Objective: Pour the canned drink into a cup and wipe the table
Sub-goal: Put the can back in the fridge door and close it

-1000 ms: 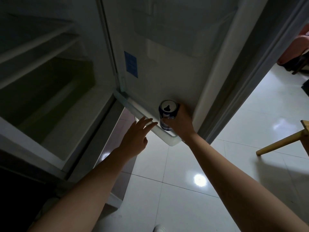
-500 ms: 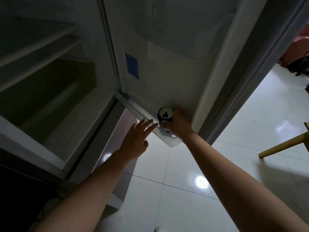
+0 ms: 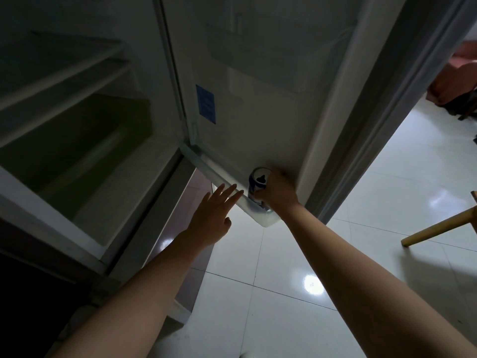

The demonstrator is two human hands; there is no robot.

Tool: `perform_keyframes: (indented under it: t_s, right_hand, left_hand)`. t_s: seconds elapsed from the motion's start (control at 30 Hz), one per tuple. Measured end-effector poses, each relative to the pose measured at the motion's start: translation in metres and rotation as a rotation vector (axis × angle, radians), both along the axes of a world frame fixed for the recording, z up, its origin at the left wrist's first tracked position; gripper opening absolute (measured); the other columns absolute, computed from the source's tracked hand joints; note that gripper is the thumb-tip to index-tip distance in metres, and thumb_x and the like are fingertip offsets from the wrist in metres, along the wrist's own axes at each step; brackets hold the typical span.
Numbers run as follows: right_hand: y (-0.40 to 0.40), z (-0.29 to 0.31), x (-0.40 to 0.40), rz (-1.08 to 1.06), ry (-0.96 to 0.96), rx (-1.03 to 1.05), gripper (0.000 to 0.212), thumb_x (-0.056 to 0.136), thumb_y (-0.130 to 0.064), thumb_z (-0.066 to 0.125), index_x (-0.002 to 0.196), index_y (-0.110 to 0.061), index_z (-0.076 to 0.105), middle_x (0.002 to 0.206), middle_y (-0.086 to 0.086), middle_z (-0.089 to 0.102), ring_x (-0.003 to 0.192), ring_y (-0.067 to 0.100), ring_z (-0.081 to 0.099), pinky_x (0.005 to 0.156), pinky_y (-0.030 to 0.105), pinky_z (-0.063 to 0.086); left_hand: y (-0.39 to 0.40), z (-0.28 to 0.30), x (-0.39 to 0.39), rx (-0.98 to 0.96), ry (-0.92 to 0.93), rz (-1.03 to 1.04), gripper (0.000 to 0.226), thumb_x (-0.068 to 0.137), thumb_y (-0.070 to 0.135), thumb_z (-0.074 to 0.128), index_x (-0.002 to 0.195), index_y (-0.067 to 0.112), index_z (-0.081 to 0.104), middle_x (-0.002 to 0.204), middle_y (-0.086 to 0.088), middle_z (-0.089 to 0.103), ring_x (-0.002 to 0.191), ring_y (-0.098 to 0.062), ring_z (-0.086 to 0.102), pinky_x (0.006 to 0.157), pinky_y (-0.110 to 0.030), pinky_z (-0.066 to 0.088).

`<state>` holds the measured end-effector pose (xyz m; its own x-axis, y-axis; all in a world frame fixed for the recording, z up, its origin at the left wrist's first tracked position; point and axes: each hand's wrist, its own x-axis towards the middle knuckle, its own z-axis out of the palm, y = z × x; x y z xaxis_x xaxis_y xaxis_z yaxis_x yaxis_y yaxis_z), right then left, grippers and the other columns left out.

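Your right hand (image 3: 277, 193) has its grip closed round the can (image 3: 259, 186), which stands upright in the fridge door's bottom shelf (image 3: 265, 218). Your left hand (image 3: 211, 220), fingers spread and empty, hovers just left; lifting straight up looks clear.
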<state>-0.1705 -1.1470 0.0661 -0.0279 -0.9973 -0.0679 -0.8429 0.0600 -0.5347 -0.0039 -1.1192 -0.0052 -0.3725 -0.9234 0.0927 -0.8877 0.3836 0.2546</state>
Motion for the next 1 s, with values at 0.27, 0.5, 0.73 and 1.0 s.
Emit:
perform_keyframes:
  t_s: [0.27, 0.5, 0.73, 1.0]
  right_hand:
    - [0.021, 0.007, -0.006, 0.019, -0.112, -0.070, 0.048, 0.082, -0.012, 0.065, 0.123, -0.003, 0.043, 0.119, 0.017, 0.055, 0.104, 0.031, 0.057, 0.082, 0.031, 0.048]
    - [0.089, 0.031, -0.029, 0.107, -0.092, -0.493, 0.048, 0.085, -0.009, 0.061, 0.131, -0.008, 0.045, 0.127, 0.013, 0.055, 0.113, 0.028, 0.052, 0.090, 0.024, 0.041]
    - [0.124, 0.032, -0.065, 0.024, -0.034, -0.731, 0.055, 0.084, -0.009, 0.064, 0.133, -0.001, 0.041, 0.131, 0.020, 0.051, 0.121, 0.033, 0.048, 0.101, 0.032, 0.035]
    - [0.118, 0.027, -0.104, -0.120, -0.019, -0.620, 0.064, 0.088, -0.014, 0.059, 0.141, -0.002, 0.026, 0.145, 0.018, 0.033, 0.133, 0.030, 0.031, 0.109, 0.032, 0.026]
  left_hand:
    - [0.007, 0.008, -0.004, 0.053, -0.034, 0.039, 0.070, 0.093, 0.017, 0.048, 0.148, 0.028, 0.006, 0.158, 0.003, -0.002, 0.145, -0.019, -0.004, 0.117, -0.039, 0.005]
    - [0.024, 0.021, -0.004, 0.069, 0.004, 0.071, 0.066, 0.092, 0.018, 0.047, 0.148, 0.023, 0.012, 0.158, 0.000, 0.006, 0.145, -0.018, 0.001, 0.117, -0.041, 0.008]
    - [0.055, 0.039, 0.002, -0.029, 0.239, 0.121, 0.062, 0.089, 0.017, 0.054, 0.144, 0.018, 0.026, 0.153, -0.005, 0.027, 0.141, -0.021, 0.022, 0.115, -0.039, 0.024]
    - [0.090, 0.056, 0.001, -0.102, 0.254, 0.209, 0.061, 0.087, 0.024, 0.059, 0.142, 0.018, 0.031, 0.149, -0.005, 0.033, 0.136, -0.024, 0.032, 0.110, -0.038, 0.032]
